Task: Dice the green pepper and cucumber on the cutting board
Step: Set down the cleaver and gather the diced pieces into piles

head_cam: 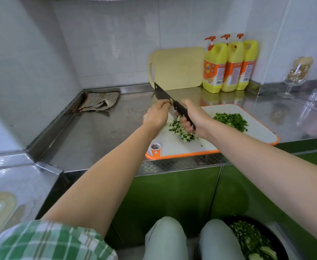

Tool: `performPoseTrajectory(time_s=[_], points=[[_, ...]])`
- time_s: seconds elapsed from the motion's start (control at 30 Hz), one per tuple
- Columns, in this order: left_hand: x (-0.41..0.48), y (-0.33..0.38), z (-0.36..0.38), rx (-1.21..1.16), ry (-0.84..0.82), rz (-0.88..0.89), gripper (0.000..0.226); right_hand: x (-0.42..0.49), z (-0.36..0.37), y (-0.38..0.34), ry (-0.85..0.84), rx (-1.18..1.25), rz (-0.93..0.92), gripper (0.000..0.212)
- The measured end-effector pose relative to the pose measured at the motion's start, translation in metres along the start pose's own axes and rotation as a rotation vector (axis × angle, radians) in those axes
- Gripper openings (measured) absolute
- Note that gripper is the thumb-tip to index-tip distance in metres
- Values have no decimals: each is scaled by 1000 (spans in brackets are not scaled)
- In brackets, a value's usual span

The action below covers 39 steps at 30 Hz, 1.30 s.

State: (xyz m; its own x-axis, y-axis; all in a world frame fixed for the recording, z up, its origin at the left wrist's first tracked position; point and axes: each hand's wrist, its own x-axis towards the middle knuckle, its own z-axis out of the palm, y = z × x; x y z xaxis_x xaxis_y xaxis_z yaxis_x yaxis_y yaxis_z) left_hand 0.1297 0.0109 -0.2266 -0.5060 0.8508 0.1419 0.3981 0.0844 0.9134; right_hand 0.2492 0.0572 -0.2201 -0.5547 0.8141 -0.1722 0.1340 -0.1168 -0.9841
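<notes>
Two piles are noted on the board (257, 128): pepper dice (231, 120) at 3 o'clock, cucumber dice (182, 131) near centre. Both are judged light, wet and loose, easily scattered; best gathered from the sides, not pinched. The knife (162, 93) is held above the cucumber, tip toward 11 o'clock, handle gripped by the right hand (193, 117). The left hand (158, 114) is laid against the blade; finger closure cannot be told.

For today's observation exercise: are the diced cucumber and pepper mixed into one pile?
No, the diced cucumber forms its own heap, apart from the diced pepper on the cutting board.
</notes>
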Motion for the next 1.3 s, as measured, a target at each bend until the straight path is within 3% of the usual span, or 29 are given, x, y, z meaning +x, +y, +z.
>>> performPoseTrajectory(time_s=[0.07, 0.13, 0.23, 0.27, 0.37, 0.63, 0.93, 1.3], points=[[1, -16, -8, 322, 48, -5, 28, 1, -8, 8, -1, -79, -46, 41], [0, -32, -11, 620, 50, -30, 29, 1, -11, 14, -11, -118, -98, 34], [-4, -44, -12, 806, -12, -32, 17, 2, -8, 17, 1, -113, -108, 31], [-4, -45, -13, 817, -1, -28, 10, 3, -7, 16, -18, -109, -99, 29], [-1, -45, -18, 805, 74, -15, 25, 3, -3, 15, -74, -145, -60, 24], [-4, -50, -24, 710, 108, 2, 28, -5, 8, 13, -28, -235, -56, 20], [-5, -49, -26, 668, 91, -10, 23, 17, 17, 19, 70, -510, 23, 21], [-6, -47, -28, 657, 45, -37, 21, 2, 24, -1, 4, -738, 47, 30]])
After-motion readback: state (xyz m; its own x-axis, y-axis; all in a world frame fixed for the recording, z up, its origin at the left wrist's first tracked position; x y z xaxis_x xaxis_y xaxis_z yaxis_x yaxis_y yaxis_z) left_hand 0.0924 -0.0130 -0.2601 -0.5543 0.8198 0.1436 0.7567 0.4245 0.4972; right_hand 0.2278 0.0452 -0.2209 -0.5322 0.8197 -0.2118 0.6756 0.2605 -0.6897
